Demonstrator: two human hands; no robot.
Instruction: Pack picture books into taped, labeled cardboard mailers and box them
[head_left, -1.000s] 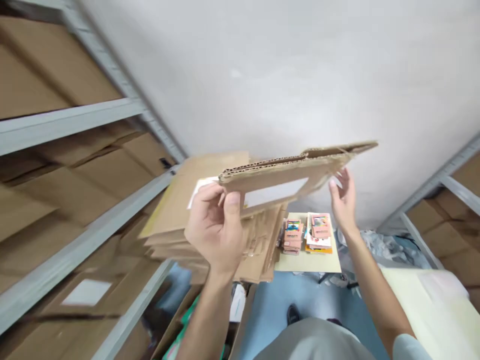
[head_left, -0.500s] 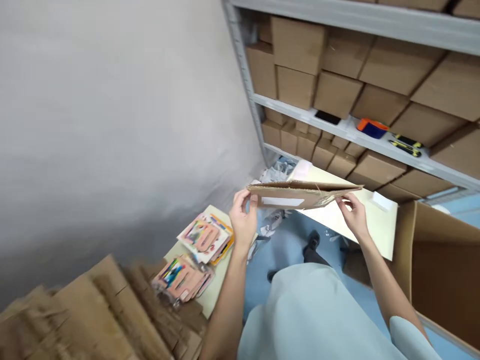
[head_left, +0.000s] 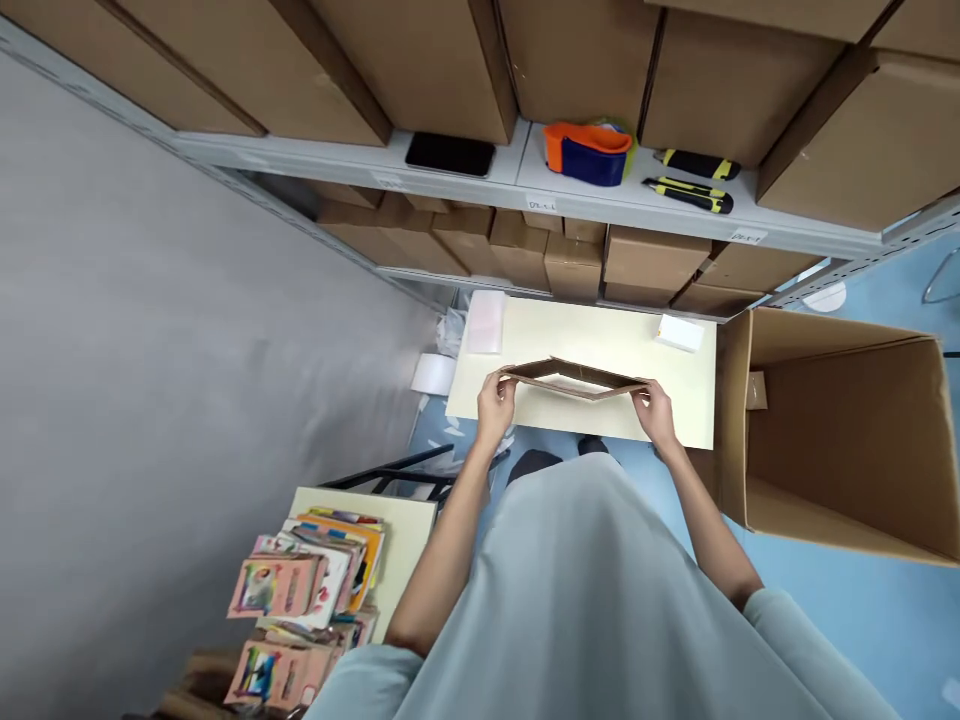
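A brown cardboard box [head_left: 611, 381], partly opened out into a narrow diamond-shaped sleeve, hangs between my two hands over a cream table [head_left: 577, 330]. My left hand [head_left: 496, 405] pinches its left end, and my right hand [head_left: 655, 410] grips the right end. Through the gap in the sleeve the pale tabletop shows. On that table a pink-white packet [head_left: 486, 322] lies at the back left and a small white box [head_left: 679, 333] at the back right; neither touches my hands.
Beyond the table stands a grey shelf [head_left: 465, 187] full of cartons, with a black phone [head_left: 450, 154], an orange-and-blue tape dispenser [head_left: 590, 154] and utility knives [head_left: 690, 195]. A large open carton [head_left: 847, 430] stands right. Stacked colourful booklets [head_left: 292, 590] lie on a side table at left.
My view has turned right toward the shelf and table. The cardboard box, nearly flat before, is now spread wider at its middle, both hands still on its ends.
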